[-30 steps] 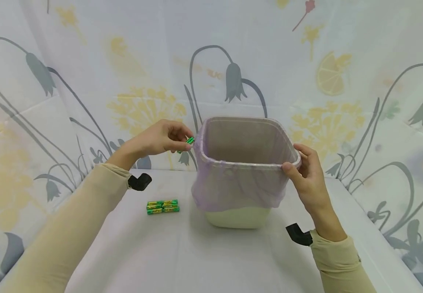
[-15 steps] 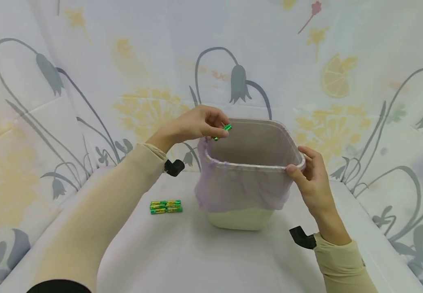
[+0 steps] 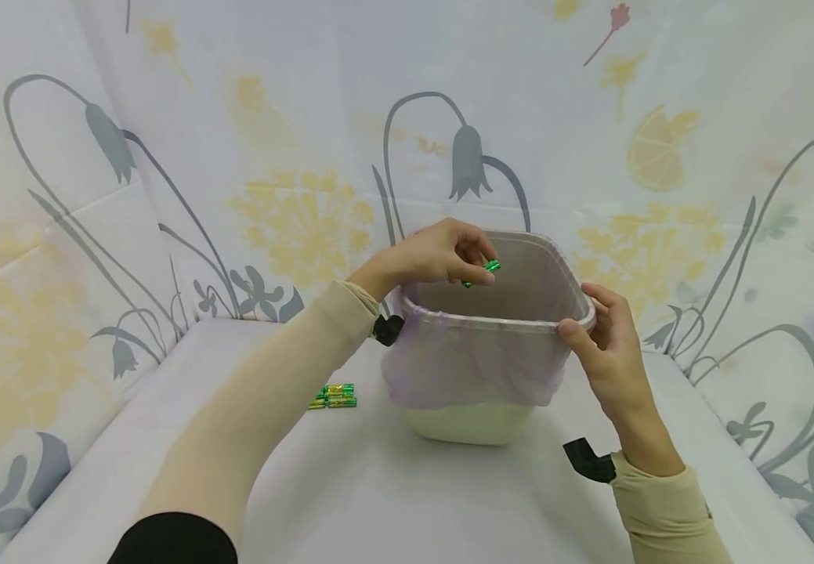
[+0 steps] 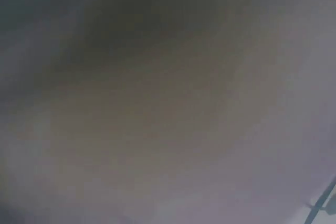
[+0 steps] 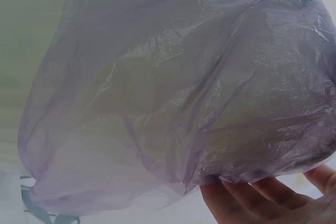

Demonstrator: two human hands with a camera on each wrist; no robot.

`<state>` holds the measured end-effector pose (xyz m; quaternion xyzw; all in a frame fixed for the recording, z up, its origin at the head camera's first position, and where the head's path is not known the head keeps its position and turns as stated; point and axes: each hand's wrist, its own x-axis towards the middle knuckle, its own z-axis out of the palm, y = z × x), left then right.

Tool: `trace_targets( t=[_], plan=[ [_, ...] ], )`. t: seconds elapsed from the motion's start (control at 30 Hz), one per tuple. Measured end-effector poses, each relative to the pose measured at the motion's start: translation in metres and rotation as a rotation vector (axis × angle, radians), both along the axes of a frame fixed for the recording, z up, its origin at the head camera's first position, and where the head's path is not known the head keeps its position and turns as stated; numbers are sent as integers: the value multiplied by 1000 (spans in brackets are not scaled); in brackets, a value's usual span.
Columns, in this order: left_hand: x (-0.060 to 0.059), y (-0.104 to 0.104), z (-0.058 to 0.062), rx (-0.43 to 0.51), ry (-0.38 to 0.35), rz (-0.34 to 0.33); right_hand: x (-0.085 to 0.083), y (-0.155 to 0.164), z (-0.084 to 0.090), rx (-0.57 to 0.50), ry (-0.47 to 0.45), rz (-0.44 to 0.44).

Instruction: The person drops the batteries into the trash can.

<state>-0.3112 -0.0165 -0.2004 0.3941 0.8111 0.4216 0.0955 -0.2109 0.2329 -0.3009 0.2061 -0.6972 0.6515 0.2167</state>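
**Green batteries [image 3: 493,265] pinched in the left hand [image 3: 442,254] at the mouth of the bin [image 3: 470,427]**

The left hand reaches across the bin's left rim, palm down, its thumb and fingers closed in a pinch. The green batteries sit between the fingertips: one bright end pokes out beyond them on the right, and another bit of green shows just below the thumb. Most of their length is covered by the fingers, so their number cannot be told. In the head view they appear against the bin's inner wall, apart from the rim.

The right hand [image 3: 611,352] grips the bin's near right corner, thumb on the front of the rim and fingers curled round the outer side. The right wrist view shows those fingers against the crumpled purple liner [image 3: 477,364], which is folded down over the outside of the bin.

Left of the bin and apart from it, a group of green and gold batteries [image 3: 339,396] lies on the white desk [image 3: 407,501], partly hidden by the left sleeve [image 3: 273,392]. The left wrist view is mostly blur.
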Motion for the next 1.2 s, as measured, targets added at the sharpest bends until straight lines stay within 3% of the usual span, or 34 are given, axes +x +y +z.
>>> trace_targets(
  t=[0.2,0.63,1.2],
  plan=[
    [2,7,-3,-34,17,-26,0,0,0,-2,3,12],
    [1,5,-5,-95,91,15,0,3,1,23,-15,-2],
    [4,4,-5,-143,89,45,-1,1,1,-1,-13,20]
  ],
)
